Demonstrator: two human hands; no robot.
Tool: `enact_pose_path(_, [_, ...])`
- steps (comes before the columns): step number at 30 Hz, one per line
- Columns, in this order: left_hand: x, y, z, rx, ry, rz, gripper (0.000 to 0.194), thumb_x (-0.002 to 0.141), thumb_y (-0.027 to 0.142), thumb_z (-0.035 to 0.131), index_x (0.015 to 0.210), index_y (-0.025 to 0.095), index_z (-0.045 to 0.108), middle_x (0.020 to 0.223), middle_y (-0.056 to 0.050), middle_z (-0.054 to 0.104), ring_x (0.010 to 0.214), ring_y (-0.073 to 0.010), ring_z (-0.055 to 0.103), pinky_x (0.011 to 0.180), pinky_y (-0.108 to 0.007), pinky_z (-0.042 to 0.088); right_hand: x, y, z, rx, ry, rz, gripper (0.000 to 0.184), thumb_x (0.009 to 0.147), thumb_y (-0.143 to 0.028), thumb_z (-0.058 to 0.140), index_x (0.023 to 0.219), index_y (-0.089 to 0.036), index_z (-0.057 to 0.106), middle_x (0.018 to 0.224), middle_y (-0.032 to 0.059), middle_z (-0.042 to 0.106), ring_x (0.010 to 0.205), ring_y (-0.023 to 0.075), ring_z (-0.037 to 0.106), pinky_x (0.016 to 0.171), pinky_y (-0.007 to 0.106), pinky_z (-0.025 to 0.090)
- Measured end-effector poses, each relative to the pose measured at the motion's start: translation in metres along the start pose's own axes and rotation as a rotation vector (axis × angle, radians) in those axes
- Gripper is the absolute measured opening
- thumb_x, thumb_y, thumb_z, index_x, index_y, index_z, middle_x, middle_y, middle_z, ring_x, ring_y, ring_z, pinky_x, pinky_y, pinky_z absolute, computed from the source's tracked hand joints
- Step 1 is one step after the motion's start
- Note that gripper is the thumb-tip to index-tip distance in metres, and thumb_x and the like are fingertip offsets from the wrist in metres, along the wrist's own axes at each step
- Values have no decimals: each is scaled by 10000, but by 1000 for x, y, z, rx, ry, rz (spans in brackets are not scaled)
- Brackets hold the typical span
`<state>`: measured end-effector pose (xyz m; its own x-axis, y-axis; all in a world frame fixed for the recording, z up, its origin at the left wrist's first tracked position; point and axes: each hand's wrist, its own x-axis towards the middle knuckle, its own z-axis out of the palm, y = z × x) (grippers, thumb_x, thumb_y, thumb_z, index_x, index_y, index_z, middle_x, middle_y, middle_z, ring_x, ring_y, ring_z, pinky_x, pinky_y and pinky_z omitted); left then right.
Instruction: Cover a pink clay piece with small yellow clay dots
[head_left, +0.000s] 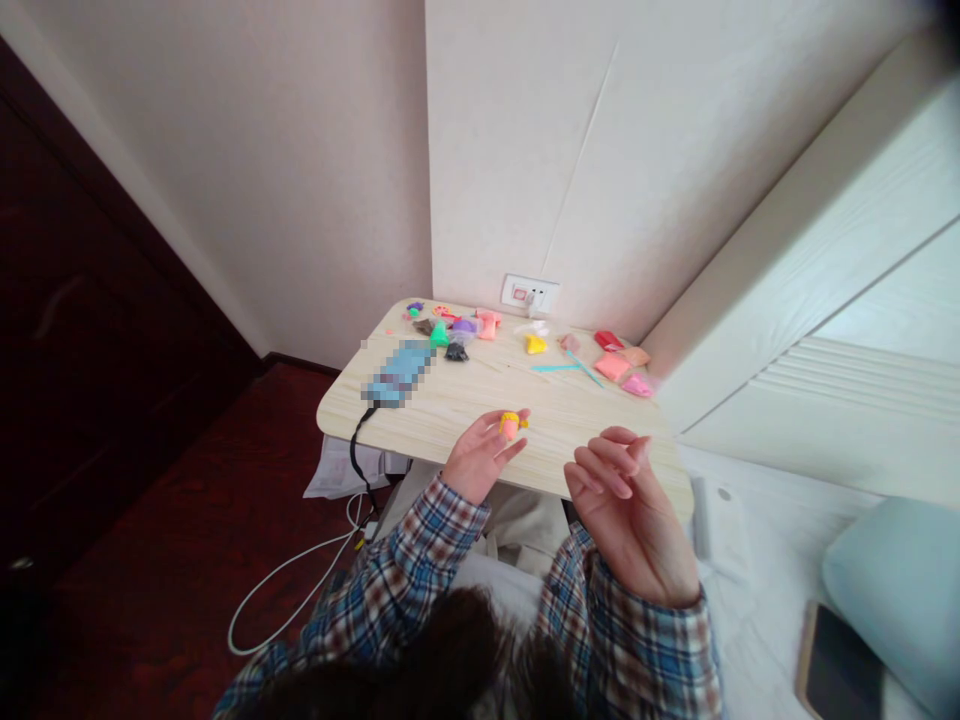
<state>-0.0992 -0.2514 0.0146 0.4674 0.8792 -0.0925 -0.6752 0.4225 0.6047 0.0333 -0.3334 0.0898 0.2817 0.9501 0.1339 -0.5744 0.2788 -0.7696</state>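
Note:
Just above the front edge of the small table, my left hand (474,465) holds a little modelling-clay head (510,429) between its fingers. The head has a peach-pink front, a braided-looking yellow band over the top and a yellow lump at its right side. To the right, my right hand (628,505) is raised apart from it, fingers curled and the thumb and forefinger tips pressed together. Whether anything tiny sits in that pinch cannot be seen. Thin light-blue sticks (559,368) and a yellow clay packet (535,344) lie beyond my hands.
Several clay packets, including green (439,336), black (456,352), coral (613,367) and pink (637,385), lie along the back of the wooden table (480,385). A blurred-out phone-like device (401,373) with a black cable rests at left. A wall socket (530,293) is behind; a dark phone (840,665) lies at lower right.

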Motion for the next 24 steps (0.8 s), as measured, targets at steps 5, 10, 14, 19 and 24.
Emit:
enact_pose_path(5, [23,-5,-5,25,51,56,286,730,152,887,983,160,755,1229,-119,793,1446,-253,582,1200,-323,393,0,-1,3,50,20,4,510,844,-546,850,669,-250,473,634,-116,128,530,122,27,447,244,237])
enact_pose_path(10, [25,5,-2,46,52,100,306,724,128,893,1006,176,782,1344,-109,766,1505,-255,507,1255,-348,334,1,-1,4,100,35,42,548,798,-501,905,654,-247,441,614,-121,132,522,115,44,432,202,289])
enact_pose_path(14, [26,9,-3,76,45,106,312,716,96,901,1002,149,788,1326,-114,767,1457,-250,535,1245,-333,351,-1,0,5,155,85,92,535,746,-460,957,652,-235,480,592,-126,185,522,103,77,447,161,363])
enact_pose_path(19, [31,10,-13,102,74,54,364,964,326,744,1277,153,679,1342,-125,694,1187,-266,690,1023,-477,595,-4,0,7,230,164,151,455,718,-400,989,690,-205,579,575,-127,310,501,66,177,476,114,419])
enact_pose_path(24, [30,9,-17,84,96,15,406,1006,383,684,1354,180,636,1371,-123,672,1167,-275,697,971,-503,623,-4,-1,9,284,205,186,446,681,-349,1012,670,-189,596,560,-120,388,483,44,248,470,107,435])
